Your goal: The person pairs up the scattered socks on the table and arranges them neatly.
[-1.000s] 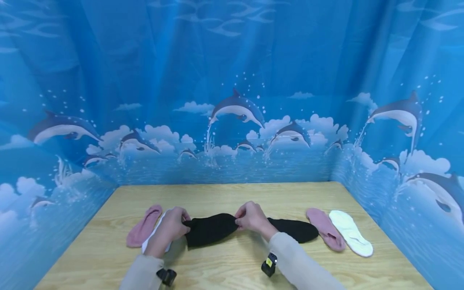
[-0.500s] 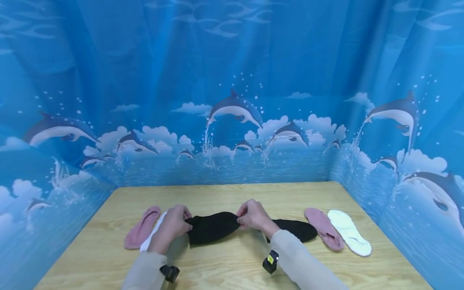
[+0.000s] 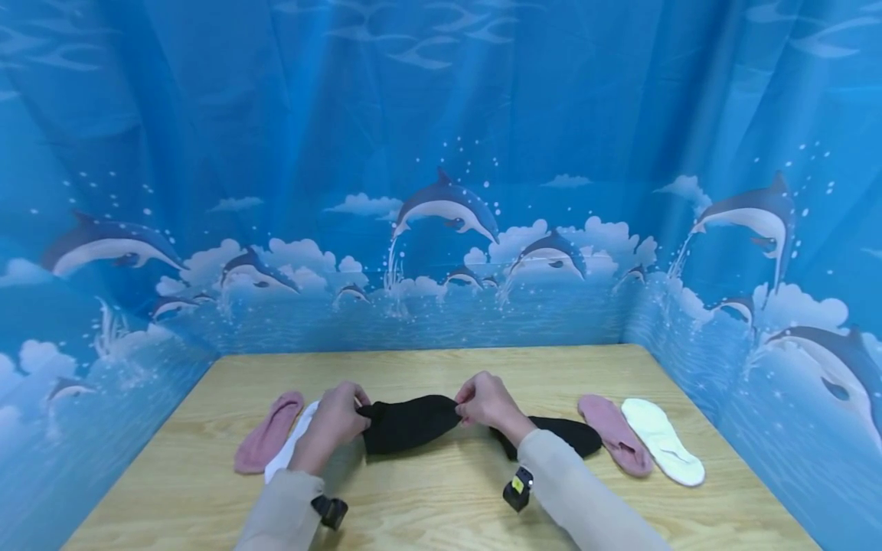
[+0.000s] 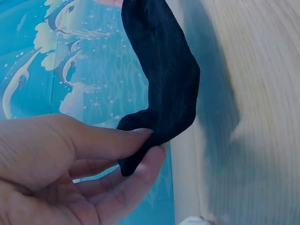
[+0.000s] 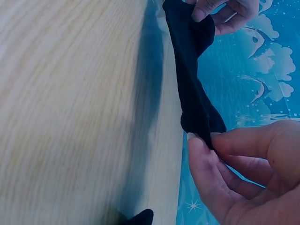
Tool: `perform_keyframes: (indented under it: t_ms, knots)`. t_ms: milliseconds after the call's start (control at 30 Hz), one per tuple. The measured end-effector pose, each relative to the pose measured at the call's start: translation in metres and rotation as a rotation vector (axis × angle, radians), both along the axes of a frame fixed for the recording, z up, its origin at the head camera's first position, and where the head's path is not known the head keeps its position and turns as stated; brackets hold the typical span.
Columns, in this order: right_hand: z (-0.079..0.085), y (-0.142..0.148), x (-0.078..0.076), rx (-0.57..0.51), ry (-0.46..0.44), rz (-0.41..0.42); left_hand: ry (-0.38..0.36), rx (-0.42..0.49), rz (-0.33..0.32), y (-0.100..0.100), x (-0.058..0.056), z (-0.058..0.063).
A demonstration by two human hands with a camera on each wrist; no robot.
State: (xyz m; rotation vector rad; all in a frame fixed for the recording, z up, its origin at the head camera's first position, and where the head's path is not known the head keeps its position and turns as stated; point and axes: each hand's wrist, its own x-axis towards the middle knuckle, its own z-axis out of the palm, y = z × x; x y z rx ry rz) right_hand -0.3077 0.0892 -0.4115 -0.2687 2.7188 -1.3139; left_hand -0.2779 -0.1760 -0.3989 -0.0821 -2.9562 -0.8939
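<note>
Stretched between both hands is a black sock (image 3: 411, 424), raised over the wooden table. My left hand (image 3: 339, 417) pinches its left end between thumb and fingers; in the left wrist view the thumb (image 4: 110, 143) lies across the black cloth. At the other end, my right hand (image 3: 488, 401) pinches the sock's tip, and the right wrist view shows that thumb and finger meeting on the cloth (image 5: 201, 126). A second black sock (image 3: 568, 436) lies on the table, partly hidden behind the right wrist.
Left of the left hand lie a pink sock (image 3: 270, 434) and a white sock (image 3: 292, 442), the white one partly covered by the forearm. Another pink sock (image 3: 615, 435) and white sock (image 3: 663, 441) lie at the right. A blue dolphin-print curtain (image 3: 441, 153) surrounds the wooden table (image 3: 427, 505).
Both hands have moved slightly right with the black sock, lifting it a little higher. More of the white sock at the left now shows. The socks on the table stay where they lay.
</note>
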Motion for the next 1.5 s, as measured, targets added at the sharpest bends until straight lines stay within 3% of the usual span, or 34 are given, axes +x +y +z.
perform_keyframes:
  t_ms: [500, 933, 1500]
  knots:
    - [0.008, 0.003, -0.008, -0.019, -0.002, -0.031, 0.021, -0.026, -0.025, 0.007, -0.018, 0.005]
    - [0.01, 0.007, -0.014, 0.019, 0.002, -0.049, 0.027, -0.003, -0.029, 0.012, -0.025, 0.006]
    - [0.011, 0.011, -0.021, 0.043, 0.061, -0.076, -0.076, 0.052, -0.024, 0.023, -0.037, 0.009]
